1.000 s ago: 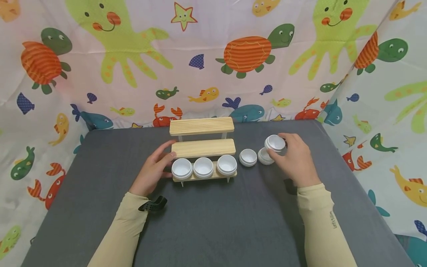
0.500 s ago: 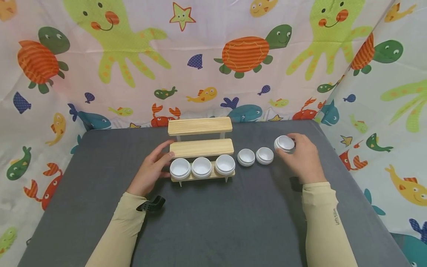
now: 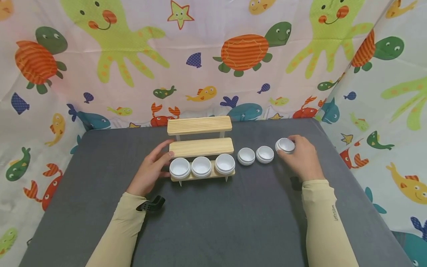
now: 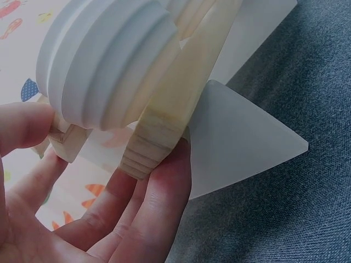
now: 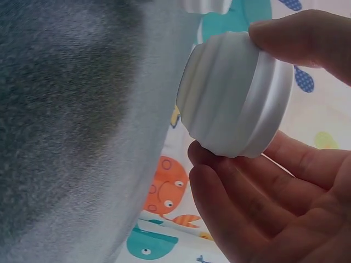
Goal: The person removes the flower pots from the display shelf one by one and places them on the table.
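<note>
A three-tier wooden stand [image 3: 200,126] has three white ribbed bowls [image 3: 201,167] in a row on its lowest tier. My left hand [image 3: 148,171] grips the stand's left end, thumb at the middle tier and fingers around the lowest one; in the left wrist view the fingers [image 4: 164,192] touch the wood beside a bowl [image 4: 104,66]. Farther right, my right hand [image 3: 304,157] pinches another white bowl [image 3: 284,145] between thumb and fingers. That bowl [image 5: 236,93] is tilted on its side in the right wrist view, its base a little off the cloth.
Two more white bowls, one near [image 3: 246,156] and one farther right [image 3: 265,154], stand on the grey cloth-covered table [image 3: 213,222] between the stand and my right hand. A sea-animal curtain [image 3: 200,55] rises behind the table and along its sides.
My right hand has carried its bowl rightward, away from above the rightmost standing bowl, then slightly lower. The left hand keeps its grip on the stand. The whole view has shifted slightly.
</note>
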The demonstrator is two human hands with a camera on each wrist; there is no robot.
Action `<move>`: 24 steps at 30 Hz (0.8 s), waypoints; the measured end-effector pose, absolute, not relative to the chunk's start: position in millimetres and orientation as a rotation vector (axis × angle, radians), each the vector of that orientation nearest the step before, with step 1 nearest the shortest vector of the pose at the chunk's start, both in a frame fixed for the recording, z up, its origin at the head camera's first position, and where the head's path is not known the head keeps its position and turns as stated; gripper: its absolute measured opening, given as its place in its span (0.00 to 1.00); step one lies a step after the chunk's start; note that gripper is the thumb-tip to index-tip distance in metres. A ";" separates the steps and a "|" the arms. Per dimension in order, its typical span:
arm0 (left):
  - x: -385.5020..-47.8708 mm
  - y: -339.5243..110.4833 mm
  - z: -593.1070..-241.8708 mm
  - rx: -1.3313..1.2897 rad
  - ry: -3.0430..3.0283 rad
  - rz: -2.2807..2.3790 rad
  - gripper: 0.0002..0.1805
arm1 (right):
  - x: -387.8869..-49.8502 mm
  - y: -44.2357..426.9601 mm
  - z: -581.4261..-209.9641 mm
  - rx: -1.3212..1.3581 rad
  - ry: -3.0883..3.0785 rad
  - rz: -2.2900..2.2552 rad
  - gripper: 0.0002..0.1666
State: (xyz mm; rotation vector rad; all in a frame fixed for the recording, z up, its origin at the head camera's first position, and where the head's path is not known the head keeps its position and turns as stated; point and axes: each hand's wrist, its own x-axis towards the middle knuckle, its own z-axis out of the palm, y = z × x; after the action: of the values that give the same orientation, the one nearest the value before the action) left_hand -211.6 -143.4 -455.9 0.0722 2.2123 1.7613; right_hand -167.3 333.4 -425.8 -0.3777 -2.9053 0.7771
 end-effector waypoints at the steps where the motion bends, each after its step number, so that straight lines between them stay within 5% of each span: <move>1: -211.6 -143.6 -455.9 0.072 2.214 1.759 0.32 | -167.7 333.7 -426.9 -0.375 -2.908 0.776 0.40; 24: -211.7 -144.0 -457.3 0.086 2.227 1.760 0.33 | -172.3 337.6 -444.0 -0.390 -2.946 0.781 0.39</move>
State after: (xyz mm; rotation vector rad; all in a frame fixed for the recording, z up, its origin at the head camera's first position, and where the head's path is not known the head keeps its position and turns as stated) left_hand -211.7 -144.0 -457.3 0.0858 2.2268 1.7602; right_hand -172.3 337.6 -444.0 -0.3905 -2.9459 0.7809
